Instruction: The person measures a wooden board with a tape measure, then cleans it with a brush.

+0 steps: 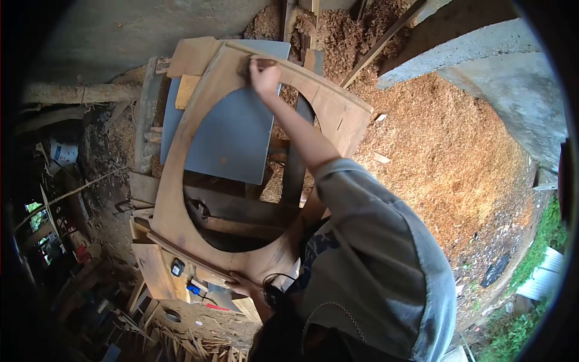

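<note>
A pale brown wooden panel (pixel 170 202) with a large oval opening lies in front of me, with raised strips along two of its edges. My right hand (pixel 265 78) reaches across to its far end. The fingers there are closed over a small dark brown piece (pixel 264 62) pressed to the wood; its kind is hard to make out. My left hand (pixel 243 285) lies at the near edge of the panel, beside a raised strip (pixel 192 256), with its fingers stretched out. Part of that hand is hidden by hair and clothing.
Under the panel, a grey board (pixel 232 142) shows through the opening. Wood pieces (pixel 192 57) lie at the far left corner. A black charger-like block (pixel 177 266) and a blue plug (pixel 193 289) rest near the left side. Wood shavings (pixel 434 151) cover the ground at right.
</note>
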A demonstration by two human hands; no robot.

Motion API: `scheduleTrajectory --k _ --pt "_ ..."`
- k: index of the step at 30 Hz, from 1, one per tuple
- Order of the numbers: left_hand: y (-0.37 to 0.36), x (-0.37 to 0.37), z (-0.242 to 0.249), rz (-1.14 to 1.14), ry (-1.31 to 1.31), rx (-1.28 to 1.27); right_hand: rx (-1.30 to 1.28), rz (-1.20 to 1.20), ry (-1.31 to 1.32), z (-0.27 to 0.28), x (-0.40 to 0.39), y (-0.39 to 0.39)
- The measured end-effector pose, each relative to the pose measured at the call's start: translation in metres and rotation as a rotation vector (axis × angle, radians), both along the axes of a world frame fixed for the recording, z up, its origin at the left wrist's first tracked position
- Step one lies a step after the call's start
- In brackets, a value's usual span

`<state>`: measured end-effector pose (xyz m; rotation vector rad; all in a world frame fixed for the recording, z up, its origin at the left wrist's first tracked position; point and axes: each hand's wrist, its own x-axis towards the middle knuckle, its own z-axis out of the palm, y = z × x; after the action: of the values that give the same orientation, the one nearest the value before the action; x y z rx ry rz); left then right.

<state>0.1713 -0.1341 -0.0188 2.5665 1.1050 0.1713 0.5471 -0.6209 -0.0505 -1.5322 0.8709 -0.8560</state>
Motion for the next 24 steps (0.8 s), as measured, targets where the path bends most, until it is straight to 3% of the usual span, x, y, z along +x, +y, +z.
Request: scheduleTrajectory --k 3,5,7,11,13,15,17,18,21,24 --pt "0.019 -0.004 -0.023 0.016 -0.008 0.047 0.122 -0.076 -0.027 -0.025 0.03 0.017" --pt "0.002 -0.003 -0.01 0.032 -0.036 0.051 0.074 -0.14 -0.019 -0.025 0.021 0.006" --pt "-0.027 0.009 0.015 0.074 -0.046 -0.076 0.046 -0.129 0.057 -0.027 0.003 -0.008" --pt "0.027 -0.011 -0.025 0.075 -0.053 -0.035 0.16 -0.406 0.062 -0.021 -0.061 -0.009" --pt "0.036 -0.011 -0.026 0.087 0.106 0.058 0.233 -0.493 -0.023 -0.011 -0.091 -0.01" --pt "0.021 -0.003 -0.011 0.076 0.115 0.052 0.266 -0.475 -0.008 -0.017 -0.096 -0.006" --pt "0.011 -0.001 -0.006 0.059 0.13 0.046 0.223 -0.311 -0.167 0.012 -0.083 0.005" --pt "0.01 -0.003 -0.01 0.017 0.016 0.022 0.18 -0.3 -0.24 -0.003 -0.064 0.01" --pt "0.015 -0.009 -0.022 -0.026 -0.121 0.006 0.007 -0.36 -0.03 -0.029 -0.017 0.014" --pt "0.007 0.0 -0.007 -0.017 -0.094 -0.042 0.2 -0.299 -0.068 -0.024 -0.027 0.0"
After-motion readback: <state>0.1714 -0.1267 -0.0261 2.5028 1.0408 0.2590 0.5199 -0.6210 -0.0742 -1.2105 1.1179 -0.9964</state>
